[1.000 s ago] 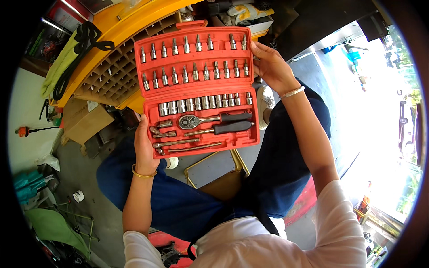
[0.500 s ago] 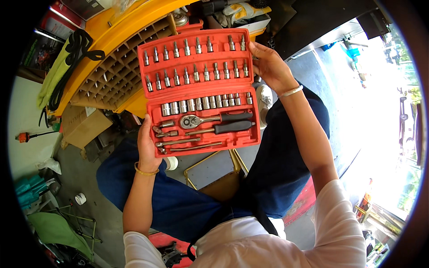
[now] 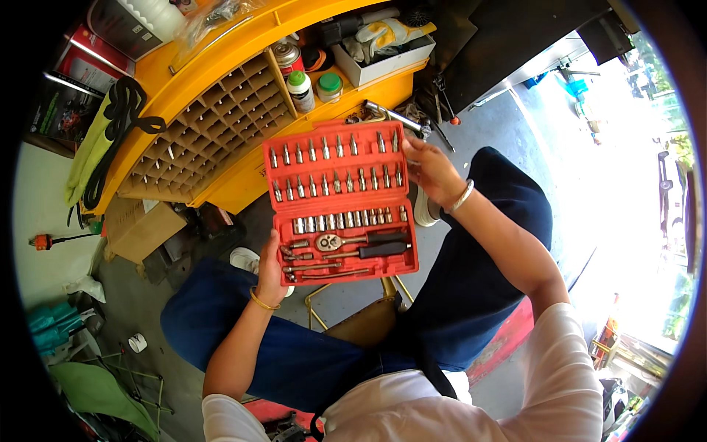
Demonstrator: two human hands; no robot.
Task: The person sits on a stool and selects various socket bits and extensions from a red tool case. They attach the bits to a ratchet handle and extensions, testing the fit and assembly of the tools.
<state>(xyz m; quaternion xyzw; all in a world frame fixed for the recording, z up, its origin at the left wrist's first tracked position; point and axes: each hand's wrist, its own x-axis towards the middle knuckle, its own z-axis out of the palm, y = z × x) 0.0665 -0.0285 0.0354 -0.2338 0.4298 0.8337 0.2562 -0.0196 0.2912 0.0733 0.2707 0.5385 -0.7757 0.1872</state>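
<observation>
Gripping the open red case [image 3: 340,205] at its lower left side, the left hand [image 3: 271,271] shows me a thumb along the edge, while its other fingers are mostly hidden behind the tray. The right hand [image 3: 434,177] grasps the upper right edge, its fingertips partly out of my sight. Between them, the case hangs tilted above the floor, in front of the knees, and hides part of the gold-framed stool [image 3: 389,295]. From my end I make out two rows of bits [image 3: 325,149] in the upper half, but their tip shapes are too small to tell. Below sit a row of sockets [image 3: 341,220], a ratchet [image 3: 329,242] and a black-handled driver [image 3: 383,250]; the short pieces at lower left blur together. Glare washes out the right side, and a dark object [image 3: 283,427] is cut off at my lower edge.
</observation>
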